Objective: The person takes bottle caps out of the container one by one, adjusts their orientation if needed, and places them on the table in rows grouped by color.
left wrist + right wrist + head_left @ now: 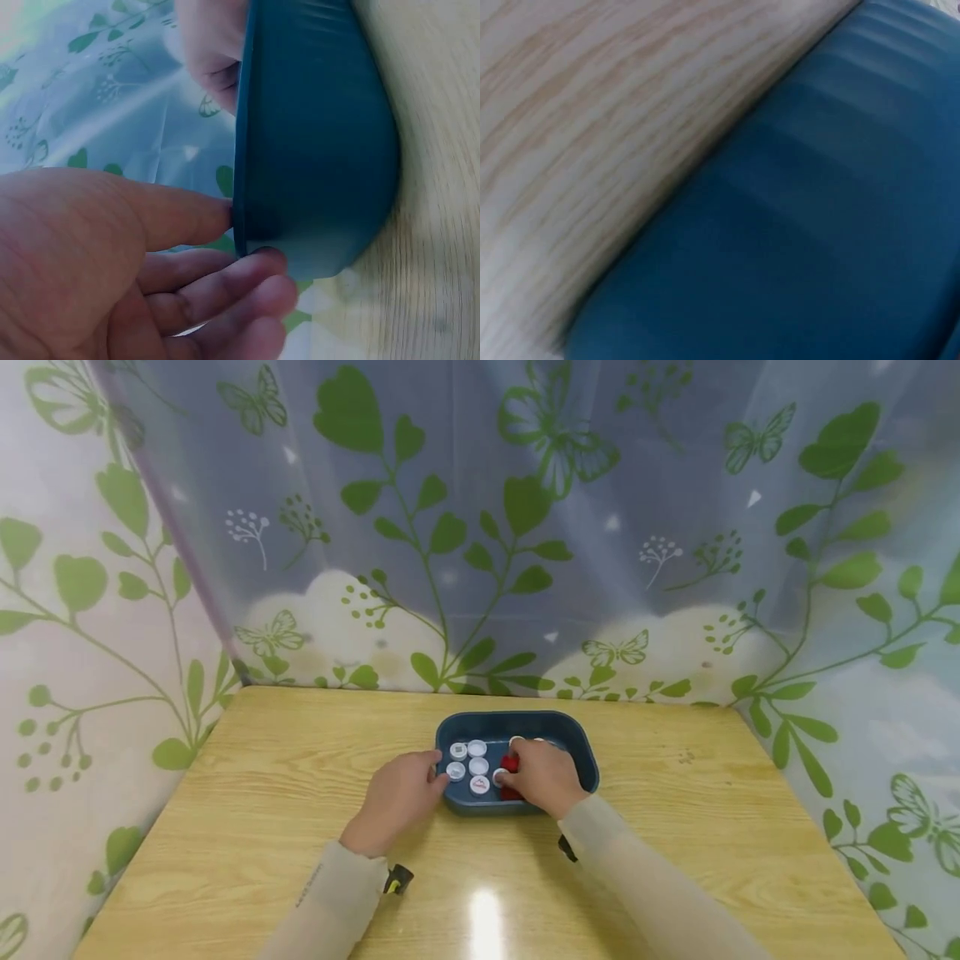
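A dark blue tray with rounded corners sits on the table. At its left end my left hand grips the rim. In the left wrist view the left thumb touches the rim and the fingers curl by the tray's outer wall. White bottle caps lie in the tray's left part, one with a red print. My right hand reaches inside, its thumb and fingers at another white cap. Red pieces show beneath that hand, partly hidden. In the right wrist view only the tray's wall and table appear.
The wooden table extends around the tray. Behind it hangs a curtain with green leaves and butterflies, and similar patterned cloth stands at both sides. More white caps lie partly behind the right hand.
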`<state>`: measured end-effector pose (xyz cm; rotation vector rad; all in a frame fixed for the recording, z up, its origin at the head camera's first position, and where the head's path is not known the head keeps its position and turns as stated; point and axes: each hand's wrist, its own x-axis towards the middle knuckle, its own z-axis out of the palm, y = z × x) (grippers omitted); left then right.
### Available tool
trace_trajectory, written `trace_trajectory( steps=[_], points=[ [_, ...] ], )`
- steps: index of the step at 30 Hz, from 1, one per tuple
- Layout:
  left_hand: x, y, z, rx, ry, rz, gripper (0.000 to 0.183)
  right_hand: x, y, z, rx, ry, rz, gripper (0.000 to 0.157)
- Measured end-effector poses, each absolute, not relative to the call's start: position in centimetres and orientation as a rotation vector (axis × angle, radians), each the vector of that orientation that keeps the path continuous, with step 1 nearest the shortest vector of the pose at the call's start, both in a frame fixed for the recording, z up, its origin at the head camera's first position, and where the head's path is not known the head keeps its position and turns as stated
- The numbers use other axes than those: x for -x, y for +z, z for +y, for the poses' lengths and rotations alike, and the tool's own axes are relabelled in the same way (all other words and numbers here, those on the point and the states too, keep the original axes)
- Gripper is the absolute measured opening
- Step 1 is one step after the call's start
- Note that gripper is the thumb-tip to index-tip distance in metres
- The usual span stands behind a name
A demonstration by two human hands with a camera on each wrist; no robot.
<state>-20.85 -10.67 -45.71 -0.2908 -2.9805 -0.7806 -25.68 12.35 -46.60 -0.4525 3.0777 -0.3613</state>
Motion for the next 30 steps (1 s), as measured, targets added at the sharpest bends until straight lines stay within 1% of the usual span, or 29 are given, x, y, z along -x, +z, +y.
trace_trajectory(
  steps=[3, 9, 12, 21, 30],
  points=[
    [20.7, -45.1, -10.7, 0.307, -0.748, -3.031, 0.047, 25.9, -46.6, 12.4, 0.443, -0.339, 3.067, 0.037],
    [20.4, -44.6, -10.6, 0.325, -0.727, -3.127, 0.081, 26.1, -46.7, 12.4, 0.496, -0.336, 3.053, 0.034],
    [20.4, -44.7, -10.6, 0.292, -0.73, -3.145, 0.091, 26.1, -46.9, 12.3, 0.546, -0.334, 3.045, 0.031],
    [20.3, -44.9, -10.6, 0.275, -0.746, -3.136, 0.092, 26.6, -47.3, 12.1, 0.72, -0.316, 3.031, 0.029],
    [20.3, -45.2, -10.8, 0.261, -0.764, -3.145, 0.094, 26.8, -48.4, 12.3, 0.684, -0.371, 3.073, 0.027]
  ],
)
